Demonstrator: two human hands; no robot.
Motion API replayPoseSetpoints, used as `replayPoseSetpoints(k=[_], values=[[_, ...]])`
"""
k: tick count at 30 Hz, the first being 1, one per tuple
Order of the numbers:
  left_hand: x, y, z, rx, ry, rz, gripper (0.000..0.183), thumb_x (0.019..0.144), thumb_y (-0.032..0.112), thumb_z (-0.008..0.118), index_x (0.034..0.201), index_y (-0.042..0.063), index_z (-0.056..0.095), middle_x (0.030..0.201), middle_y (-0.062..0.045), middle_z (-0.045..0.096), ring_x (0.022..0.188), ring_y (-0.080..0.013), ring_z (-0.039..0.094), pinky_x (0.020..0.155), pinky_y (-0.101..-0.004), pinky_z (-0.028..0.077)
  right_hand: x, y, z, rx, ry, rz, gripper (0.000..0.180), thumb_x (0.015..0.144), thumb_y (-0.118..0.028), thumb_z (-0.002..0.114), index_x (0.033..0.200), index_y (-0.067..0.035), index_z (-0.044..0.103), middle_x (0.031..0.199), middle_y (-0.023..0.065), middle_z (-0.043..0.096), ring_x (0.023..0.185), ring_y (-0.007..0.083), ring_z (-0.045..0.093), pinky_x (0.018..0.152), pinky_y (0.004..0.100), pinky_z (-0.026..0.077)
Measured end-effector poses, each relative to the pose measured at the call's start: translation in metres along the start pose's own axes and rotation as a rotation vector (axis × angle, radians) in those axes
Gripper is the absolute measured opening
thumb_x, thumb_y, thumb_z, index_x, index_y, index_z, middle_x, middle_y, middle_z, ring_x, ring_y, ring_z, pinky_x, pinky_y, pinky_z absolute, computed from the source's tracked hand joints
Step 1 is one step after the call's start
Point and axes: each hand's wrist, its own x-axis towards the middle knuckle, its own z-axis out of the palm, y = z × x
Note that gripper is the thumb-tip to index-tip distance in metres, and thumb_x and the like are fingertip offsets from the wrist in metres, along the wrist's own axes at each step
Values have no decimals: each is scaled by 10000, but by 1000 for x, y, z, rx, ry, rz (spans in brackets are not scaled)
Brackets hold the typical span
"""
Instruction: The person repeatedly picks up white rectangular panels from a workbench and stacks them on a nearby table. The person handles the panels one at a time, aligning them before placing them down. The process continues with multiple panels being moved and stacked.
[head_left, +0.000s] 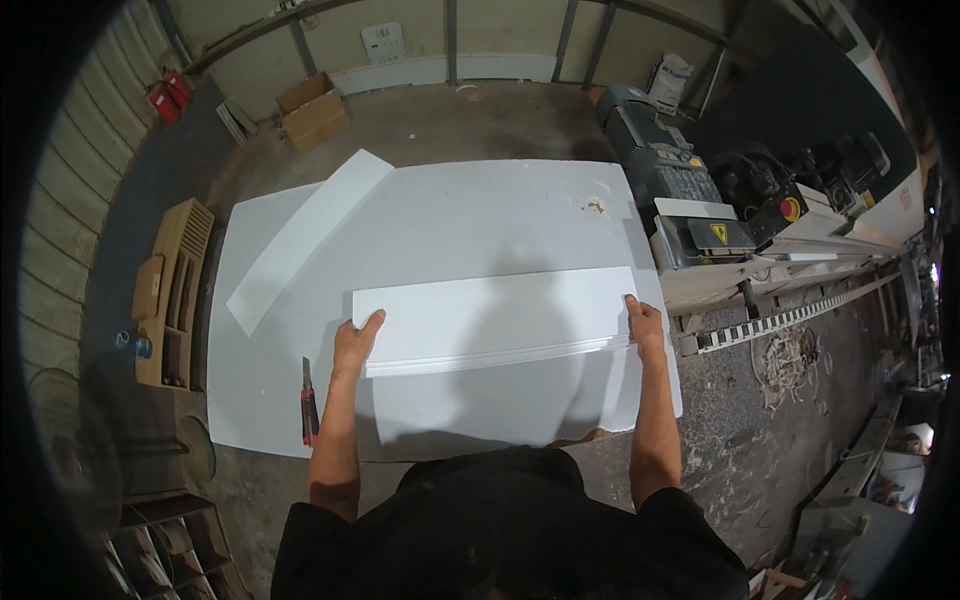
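Note:
Both ends of a long white board (495, 311) are gripped, the left end by my left hand (356, 341) and the right end by my right hand (646, 324). Each thumb rests on its top face, with the fingers hidden below. Along its near side run layered white edges, perhaps of more boards underneath. Beneath it spreads a large pale work table (480, 225). A red-and-black snap-off utility knife (308, 412), blade out, lies left of my left forearm. Another white board (311, 240) lies slantwise on the table's left part, its far end past the edge.
To the right stands a large machine (682, 180) with a red stop button (790, 209) and a slatted rail (795, 315). Tangled strips (784, 360) litter the floor below. A wooden cabinet (176, 300) stands left, a cardboard box (313, 112) beyond the table.

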Motion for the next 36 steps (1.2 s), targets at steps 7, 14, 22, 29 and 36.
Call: replayPoseSetpoints(k=[7, 14, 22, 29, 36], values=[[-12, 16, -3, -71, -32, 16, 774, 781, 542, 740, 1000, -193, 635, 933, -266, 695, 895, -317, 687, 830, -379, 517, -8, -9, 2, -34, 23, 2, 523, 932, -421, 647, 600, -46, 496, 544, -35, 372, 515, 98, 334, 474, 330, 283], [2, -5, -2, 28, 7, -37, 835, 768, 571, 733, 1023, -215, 613, 966, -282, 683, 925, -327, 674, 845, -385, 510, 1, 1, 1, -15, 3, -3, 512, 932, -418, 652, 604, -51, 512, 527, -38, 383, 475, 94, 333, 441, 328, 275], [1, -3, -1, -4, -16, -35, 858, 766, 585, 729, 1020, -225, 606, 961, -289, 677, 927, -334, 671, 846, -389, 510, -8, -12, -1, 22, -14, 18, 483, 936, -401, 656, 607, -80, 510, 531, -60, 373, 475, 71, 306, 434, 302, 242], [-14, 22, -7, 21, -24, -45, 791, 773, 551, 746, 1019, -192, 628, 960, -263, 686, 919, -313, 672, 825, -383, 515, -9, -12, -1, 49, -22, 33, 478, 934, -406, 663, 604, -100, 500, 547, -70, 363, 490, 65, 291, 442, 297, 229], [-12, 20, -6, -39, -44, -54, 630, 816, 448, 766, 1069, -120, 660, 992, -167, 698, 890, -212, 658, 789, -332, 516, 2, 5, 0, 64, -7, 51, 448, 920, -414, 685, 636, -100, 538, 563, -83, 369, 506, 55, 285, 454, 282, 222]])
